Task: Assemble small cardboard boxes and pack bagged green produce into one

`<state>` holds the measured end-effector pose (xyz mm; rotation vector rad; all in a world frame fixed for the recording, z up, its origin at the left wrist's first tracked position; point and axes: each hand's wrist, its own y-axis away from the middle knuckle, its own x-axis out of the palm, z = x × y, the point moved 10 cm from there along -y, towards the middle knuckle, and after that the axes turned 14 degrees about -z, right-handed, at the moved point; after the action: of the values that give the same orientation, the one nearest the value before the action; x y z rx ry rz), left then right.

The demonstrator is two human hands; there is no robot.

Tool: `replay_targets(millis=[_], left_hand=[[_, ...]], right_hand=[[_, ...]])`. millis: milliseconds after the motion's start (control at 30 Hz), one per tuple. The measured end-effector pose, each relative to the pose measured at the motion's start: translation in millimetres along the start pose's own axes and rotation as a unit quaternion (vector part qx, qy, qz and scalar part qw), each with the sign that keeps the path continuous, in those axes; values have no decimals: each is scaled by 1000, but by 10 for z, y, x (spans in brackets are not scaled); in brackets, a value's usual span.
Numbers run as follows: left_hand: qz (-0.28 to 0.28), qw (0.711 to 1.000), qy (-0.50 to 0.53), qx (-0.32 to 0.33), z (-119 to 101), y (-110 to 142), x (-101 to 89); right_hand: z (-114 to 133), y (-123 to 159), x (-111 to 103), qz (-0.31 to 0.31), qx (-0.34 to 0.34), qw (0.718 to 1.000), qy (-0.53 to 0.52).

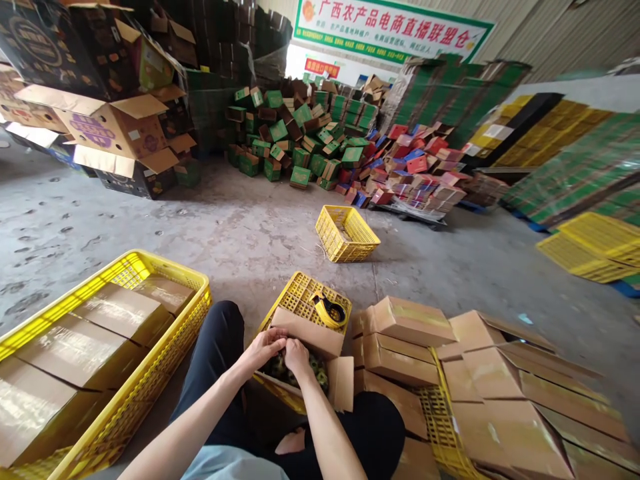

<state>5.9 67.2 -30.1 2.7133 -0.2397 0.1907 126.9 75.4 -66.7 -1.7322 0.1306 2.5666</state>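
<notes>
My left hand (263, 348) and my right hand (297, 356) meet over an open cardboard box (310, 331). Both have curled fingers close together, and what they pinch, if anything, is hidden. Dark green, rounded pieces (318, 371) fill the box below my hands, too small and blurred to name. One flap (341, 385) folds outward on the right side. Under the box is an upturned yellow plastic crate (295, 291), and on its far part lies a yellow and black tape dispenser (320, 307).
On my left, a long yellow crate (206, 293) holds several taped cardboard boxes (117, 310). Closed boxes (407, 327) are stacked at my right. A smaller yellow basket (347, 248) stands on the floor ahead. Farther back lie heaped green cartons (300, 177) and red ones (417, 163).
</notes>
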Motion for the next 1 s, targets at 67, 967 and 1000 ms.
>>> replay_targets(millis=[67, 967, 1000], left_hand=[[-9, 1000, 4, 12, 16, 2, -28], [131, 981, 26, 140, -601, 131, 471], [130, 978, 10, 162, -641, 127, 461]], right_hand=[[-100, 35, -183, -33, 27, 995, -91], [-260, 896, -1116, -154, 221, 667, -695], [-241, 904, -1132, -151, 216, 664, -700]])
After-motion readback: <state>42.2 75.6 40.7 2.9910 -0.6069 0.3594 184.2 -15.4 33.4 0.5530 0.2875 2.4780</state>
